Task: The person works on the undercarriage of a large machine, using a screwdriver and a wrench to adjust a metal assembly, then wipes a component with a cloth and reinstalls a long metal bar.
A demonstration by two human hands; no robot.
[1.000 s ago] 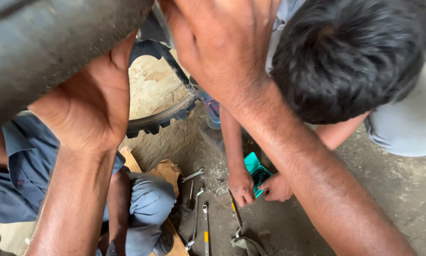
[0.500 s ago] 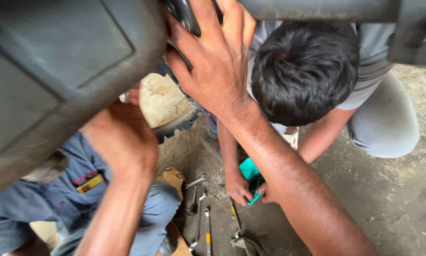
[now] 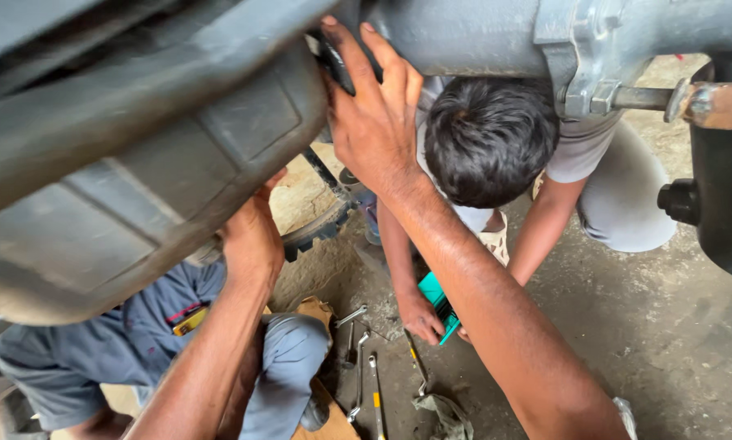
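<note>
Right hand [image 3: 374,122] spread flat, pressed on grey housing [image 3: 463,33]; left hand [image 3: 252,236] braced under black pan [image 3: 138,163], grip hidden.

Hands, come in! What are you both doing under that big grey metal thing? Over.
Left hand pressed up under the grey housing. Right hand flat against its inner end. Crouching person and wrenches below.

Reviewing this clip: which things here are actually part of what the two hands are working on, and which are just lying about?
In hand:
- large dark metal housing, left hand pressed under its edge
- grey axle tube, right hand at its joint with the housing

Lying about:
- wrenches on the floor
- crumpled rag
- green box, held by a crouching person
</note>
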